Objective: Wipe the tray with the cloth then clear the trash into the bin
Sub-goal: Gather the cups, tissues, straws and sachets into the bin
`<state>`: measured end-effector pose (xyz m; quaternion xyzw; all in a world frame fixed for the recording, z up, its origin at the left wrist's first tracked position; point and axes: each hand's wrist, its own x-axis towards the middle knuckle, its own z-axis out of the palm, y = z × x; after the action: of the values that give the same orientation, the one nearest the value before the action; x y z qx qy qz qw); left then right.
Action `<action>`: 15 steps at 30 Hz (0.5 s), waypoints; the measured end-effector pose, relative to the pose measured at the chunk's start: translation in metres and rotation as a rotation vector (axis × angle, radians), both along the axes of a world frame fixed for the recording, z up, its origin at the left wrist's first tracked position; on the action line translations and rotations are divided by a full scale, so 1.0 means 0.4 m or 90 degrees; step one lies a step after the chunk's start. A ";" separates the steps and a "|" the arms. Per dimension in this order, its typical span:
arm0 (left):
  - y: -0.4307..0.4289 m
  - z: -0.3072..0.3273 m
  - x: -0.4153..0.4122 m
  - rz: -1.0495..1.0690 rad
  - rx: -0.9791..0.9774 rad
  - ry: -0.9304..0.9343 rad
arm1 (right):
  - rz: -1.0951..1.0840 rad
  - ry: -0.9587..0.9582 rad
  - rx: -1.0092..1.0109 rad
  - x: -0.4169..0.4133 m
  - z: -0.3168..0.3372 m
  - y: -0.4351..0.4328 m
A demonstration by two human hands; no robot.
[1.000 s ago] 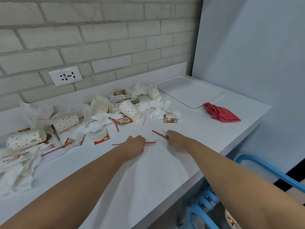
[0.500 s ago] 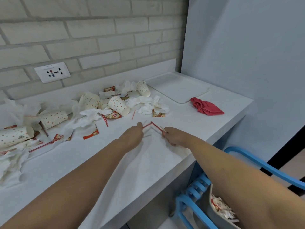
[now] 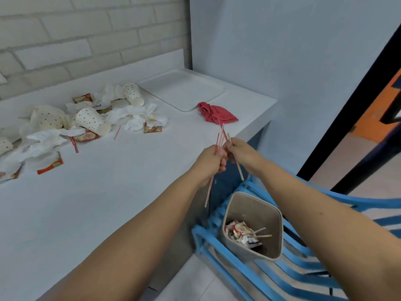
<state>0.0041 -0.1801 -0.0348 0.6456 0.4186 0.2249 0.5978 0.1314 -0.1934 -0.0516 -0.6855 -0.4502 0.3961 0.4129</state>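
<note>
- Over the edge of the tabletop (image 3: 112, 192), the person's two hands meet, up above the bin (image 3: 252, 224).
- The left hand (image 3: 211, 161) has its grip closed around a bunch of thin red sticks (image 3: 220, 137). One stick hangs down below the fist.
- The right hand (image 3: 242, 151) pinches a pale stick (image 3: 238, 170) and seems to touch the top of the red bunch too.
- The bin stands on a blue chair (image 3: 293, 268), beside the tabletop and lower than it. It already has wrappers and a few sticks inside.
- The tray (image 3: 182, 90) lies at the far corner of the tabletop and looks bare and clean.
- The red cloth (image 3: 217, 112) lies crumpled just beside the tray, and no hand is on it. So the wiping looks done.
- The step now looks like the trash part: gathering the sticks to drop them in the bin.
- Next, both hands would need to move a bit down and toward the person, so they are right over the bin's mouth, and then open. The sticks are long and light, so one could tip out and miss.
- A lot of trash is left on the tabletop: dotted paper cups (image 3: 93, 120), white tissues (image 3: 134, 118), small packets (image 3: 153, 129) and more red sticks. Many more trips look needed.
</note>
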 end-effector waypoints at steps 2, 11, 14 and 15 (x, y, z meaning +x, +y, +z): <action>-0.022 -0.045 0.033 0.005 -0.030 -0.021 | -0.040 -0.028 0.002 0.040 -0.040 -0.027; -0.132 -0.245 0.148 0.032 -0.062 -0.018 | -0.046 -0.211 -0.106 0.185 -0.236 -0.153; -0.152 -0.303 0.169 0.023 -0.052 0.004 | -0.008 -0.227 -0.163 0.198 -0.280 -0.190; -0.156 -0.323 0.176 0.022 -0.049 0.007 | -0.001 -0.240 -0.178 0.200 -0.289 -0.202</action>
<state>0.0743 -0.2423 -0.1641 0.6162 0.4415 0.2156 0.6156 0.2116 -0.2743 -0.1671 -0.7981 -0.4595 0.3193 0.2232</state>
